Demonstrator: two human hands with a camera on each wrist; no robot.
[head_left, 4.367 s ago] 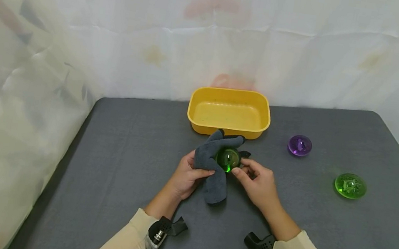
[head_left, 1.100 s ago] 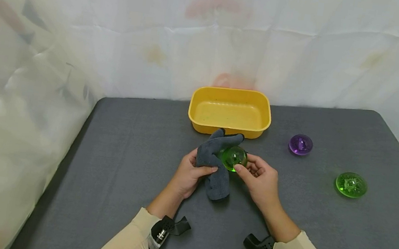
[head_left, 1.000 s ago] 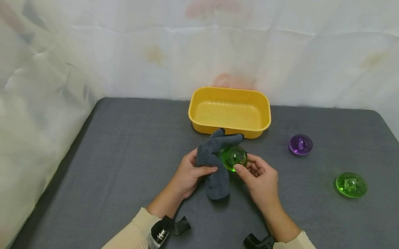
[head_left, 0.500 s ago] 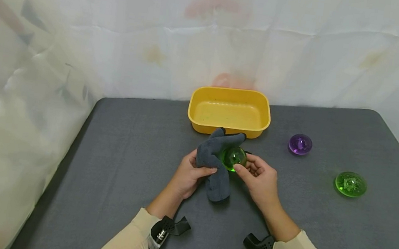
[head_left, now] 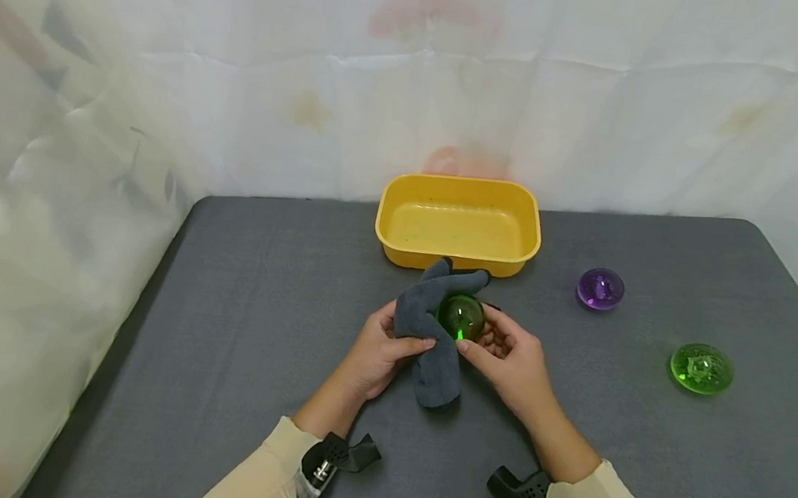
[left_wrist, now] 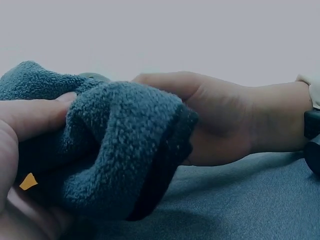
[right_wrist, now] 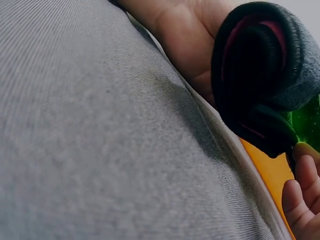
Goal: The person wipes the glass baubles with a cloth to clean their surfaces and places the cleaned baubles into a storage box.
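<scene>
While the left hand grips the grey cloth against the green ball, pinched by the right hand just before the yellow tub, rubbing should stay light, ball turned gradually.

Left hand and right hand, fingers curled, together.

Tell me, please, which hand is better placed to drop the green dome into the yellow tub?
Right, probably. The right hand already pinches the green dome, and its grip sits just in front of the yellow tub. The left hand is occupied gripping the grey cloth.
</scene>
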